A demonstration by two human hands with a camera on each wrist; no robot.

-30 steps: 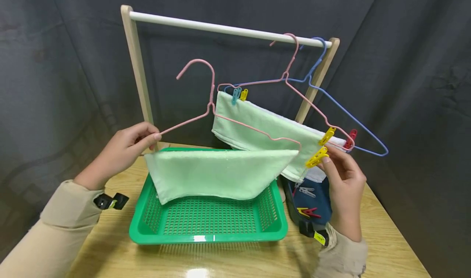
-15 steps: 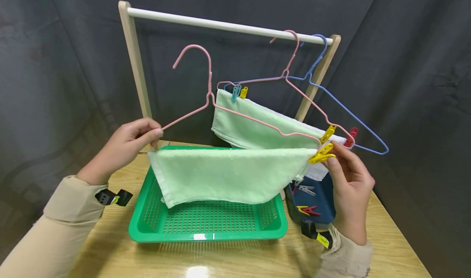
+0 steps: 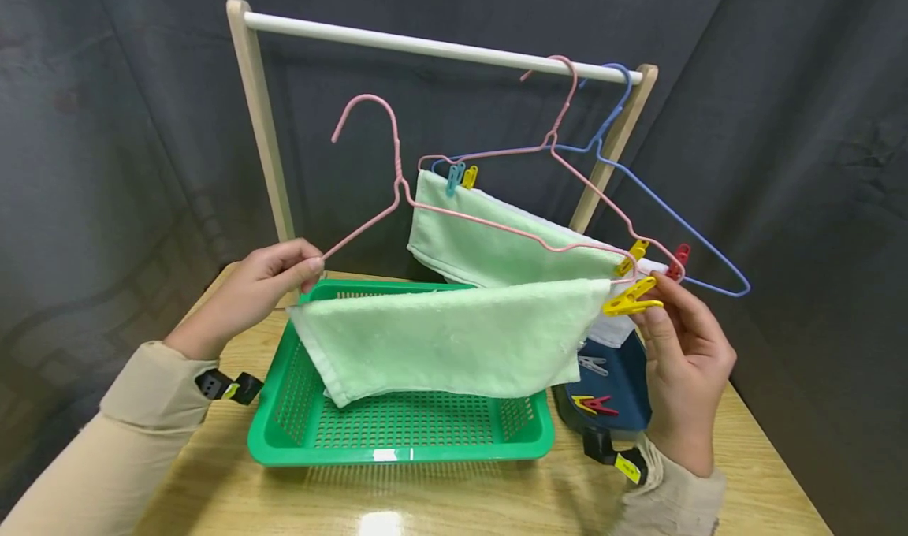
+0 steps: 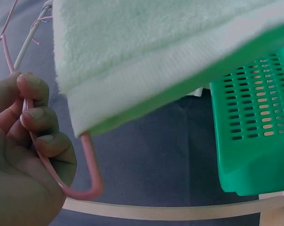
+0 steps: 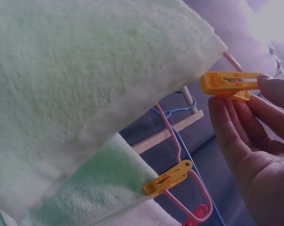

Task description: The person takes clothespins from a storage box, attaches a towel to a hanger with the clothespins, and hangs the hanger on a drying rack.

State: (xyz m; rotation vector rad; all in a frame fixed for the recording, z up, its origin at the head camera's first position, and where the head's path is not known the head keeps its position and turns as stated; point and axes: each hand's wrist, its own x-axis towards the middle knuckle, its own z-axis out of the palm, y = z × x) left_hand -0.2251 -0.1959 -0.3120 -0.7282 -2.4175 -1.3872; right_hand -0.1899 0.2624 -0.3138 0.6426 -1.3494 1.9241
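Note:
My left hand (image 3: 266, 292) grips the left end of a pink wire hanger (image 3: 482, 219), fingers curled round the wire in the left wrist view. Over the hanger's lower bar hangs a folded pale green towel (image 3: 454, 343), its fold at the top. At the towel's upper right corner, my right hand (image 3: 684, 355) pinches a yellow clothespin (image 3: 631, 298) between thumb and fingers. In the right wrist view that clothespin's nose is right at the towel's edge, with the hanger wire just behind.
A green basket (image 3: 404, 455) stands below the towel. Behind, a rack with a white rail (image 3: 426, 45) bears another pink hanger with a green towel (image 3: 489, 236) and a blue hanger (image 3: 681, 217), with clothespins on them. A dark blue bin (image 3: 624, 398) of loose clothespins stands at right.
The towel has shifted right along with the hanger, and its corner now meets the clothespin. My right hand has moved a little right and down with the clothespin; my left hand moved slightly right.

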